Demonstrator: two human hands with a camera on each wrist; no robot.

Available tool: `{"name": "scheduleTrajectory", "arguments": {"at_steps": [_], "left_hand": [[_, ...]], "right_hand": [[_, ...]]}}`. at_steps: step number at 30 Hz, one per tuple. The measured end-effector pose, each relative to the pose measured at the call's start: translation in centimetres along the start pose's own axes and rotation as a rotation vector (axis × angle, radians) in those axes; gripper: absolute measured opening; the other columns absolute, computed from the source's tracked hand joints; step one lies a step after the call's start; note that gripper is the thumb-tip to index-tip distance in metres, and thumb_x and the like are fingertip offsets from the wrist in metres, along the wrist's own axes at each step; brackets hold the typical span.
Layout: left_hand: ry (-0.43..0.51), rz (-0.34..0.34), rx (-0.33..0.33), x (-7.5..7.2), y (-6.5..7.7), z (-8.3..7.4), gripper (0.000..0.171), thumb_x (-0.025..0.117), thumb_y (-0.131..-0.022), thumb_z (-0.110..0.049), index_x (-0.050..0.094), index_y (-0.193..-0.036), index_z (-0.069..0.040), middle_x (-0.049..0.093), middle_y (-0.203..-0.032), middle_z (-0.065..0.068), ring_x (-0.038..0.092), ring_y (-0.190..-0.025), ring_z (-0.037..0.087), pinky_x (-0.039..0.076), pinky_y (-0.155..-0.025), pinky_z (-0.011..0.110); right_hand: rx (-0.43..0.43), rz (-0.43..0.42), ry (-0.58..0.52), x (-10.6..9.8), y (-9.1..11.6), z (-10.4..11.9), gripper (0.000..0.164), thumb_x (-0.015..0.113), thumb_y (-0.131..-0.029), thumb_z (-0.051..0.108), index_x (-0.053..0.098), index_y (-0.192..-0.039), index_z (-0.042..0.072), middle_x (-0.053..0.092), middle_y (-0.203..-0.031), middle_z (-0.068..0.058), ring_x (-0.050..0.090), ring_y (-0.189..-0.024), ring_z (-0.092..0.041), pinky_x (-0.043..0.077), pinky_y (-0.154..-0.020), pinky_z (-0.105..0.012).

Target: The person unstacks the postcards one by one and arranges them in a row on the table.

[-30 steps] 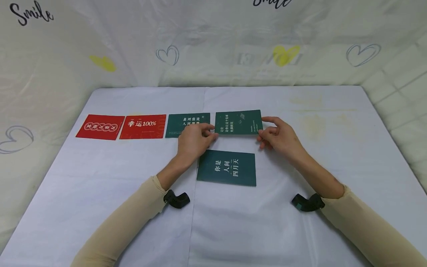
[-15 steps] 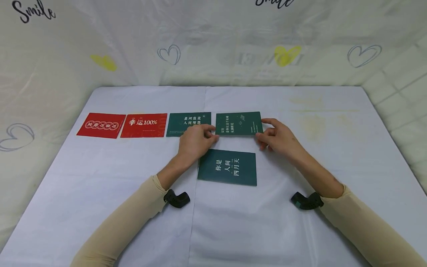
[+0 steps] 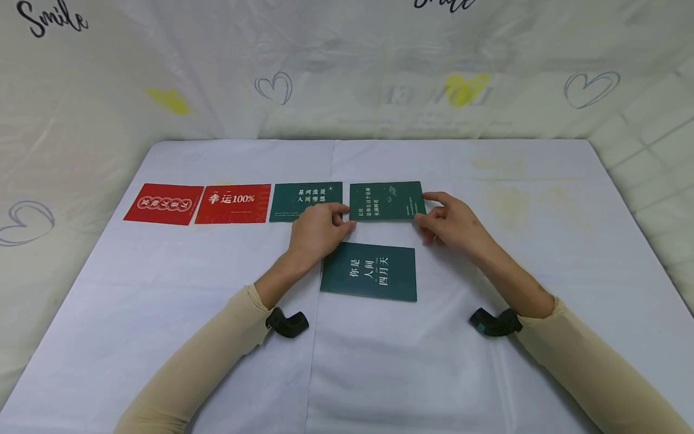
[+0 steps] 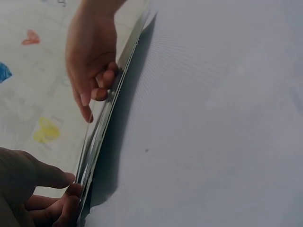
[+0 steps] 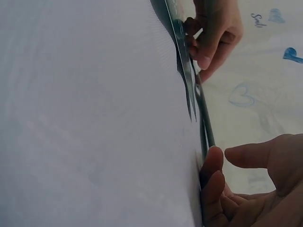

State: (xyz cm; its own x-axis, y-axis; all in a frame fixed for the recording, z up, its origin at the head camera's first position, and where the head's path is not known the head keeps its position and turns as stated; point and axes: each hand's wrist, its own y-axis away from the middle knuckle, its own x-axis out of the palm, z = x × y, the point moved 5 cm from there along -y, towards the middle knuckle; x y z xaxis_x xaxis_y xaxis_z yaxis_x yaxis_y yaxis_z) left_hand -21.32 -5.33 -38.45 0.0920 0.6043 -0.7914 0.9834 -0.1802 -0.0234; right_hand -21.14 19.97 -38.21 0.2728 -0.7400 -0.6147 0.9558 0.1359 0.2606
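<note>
My left hand [image 3: 318, 234] holds the lower left corner of a green card [image 3: 386, 201] with white print, its index finger and thumb at the left edge. At the card's right edge, my right hand [image 3: 450, 222] grips the lower right corner, thumb over it. Part of another green card [image 3: 293, 202], just left, is covered by my left hand. A larger dark green card [image 3: 370, 272] lies sideways nearer to me. Both wrist views show the cards edge-on: my left hand [image 4: 35, 189] and right hand [image 5: 255, 175] have thumb and fingertips at the thin edges.
Two red cards [image 3: 164, 204] [image 3: 233, 204] extend the row at the left. All lie on a white-covered table [image 3: 217, 337]. A pale curtain [image 3: 347, 72] with hearts and writing hangs behind it. Each wrist carries a black device [image 3: 288, 323].
The green card between my hands has come down from a slight tilt and sits straighter with the row. My right hand has shifted slightly left; my left hand has hardly moved.
</note>
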Motion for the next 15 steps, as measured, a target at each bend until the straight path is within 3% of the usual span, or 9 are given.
{"name": "scheduleTrajectory", "arguments": {"at_steps": [15], "left_hand": [[-0.01,0.013,-0.001,-0.08,0.19,-0.02,0.041,0.075,-0.097,-0.029,0.071,-0.133,-0.008,0.076,-0.084,0.003,0.065,-0.066,0.014,0.041,-0.051,0.025]], "right_hand": [[0.047,0.003,0.051,0.16,-0.41,-0.2,0.064,0.063,-0.104,0.032,0.039,-0.158,0.007,0.061,-0.068,0.002,0.053,-0.058,-0.016,0.045,-0.058,-0.03]]}}
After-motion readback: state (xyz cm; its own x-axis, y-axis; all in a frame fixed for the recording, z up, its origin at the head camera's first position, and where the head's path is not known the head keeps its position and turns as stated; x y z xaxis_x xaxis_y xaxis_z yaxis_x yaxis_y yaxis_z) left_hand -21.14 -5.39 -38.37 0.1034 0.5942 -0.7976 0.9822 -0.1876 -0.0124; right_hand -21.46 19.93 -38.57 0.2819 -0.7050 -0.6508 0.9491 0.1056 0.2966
